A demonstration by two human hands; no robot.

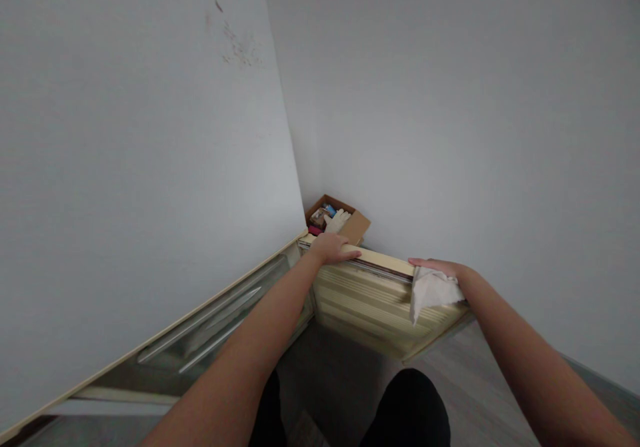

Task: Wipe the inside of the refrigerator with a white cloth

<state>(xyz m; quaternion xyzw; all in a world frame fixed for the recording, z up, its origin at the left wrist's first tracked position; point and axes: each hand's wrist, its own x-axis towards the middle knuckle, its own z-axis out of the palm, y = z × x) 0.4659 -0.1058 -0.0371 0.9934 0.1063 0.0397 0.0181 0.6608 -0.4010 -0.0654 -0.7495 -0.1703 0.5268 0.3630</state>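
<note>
Now, left grip [330, 248]: clamping door edge [383, 262], steadying it.
Right grip [445, 266]: clamping cloth [431, 292] there; even pressing should help.

The striped door [360, 295] is cream and the cloth [434, 291] off-white

The lower part of the cardboard box [357, 228] is hidden behind the door [360, 293] and the left hand [327, 247], and some of its contents are too small to tell. The cloth [434, 293] hides part of the right hand [440, 265]. Both forearms [250, 340] run out of the picture, and the left one covers part of the cabinet [150, 350], whose murky inside is hard to make out. The bottom edge cuts off both legs [413, 407].
</note>
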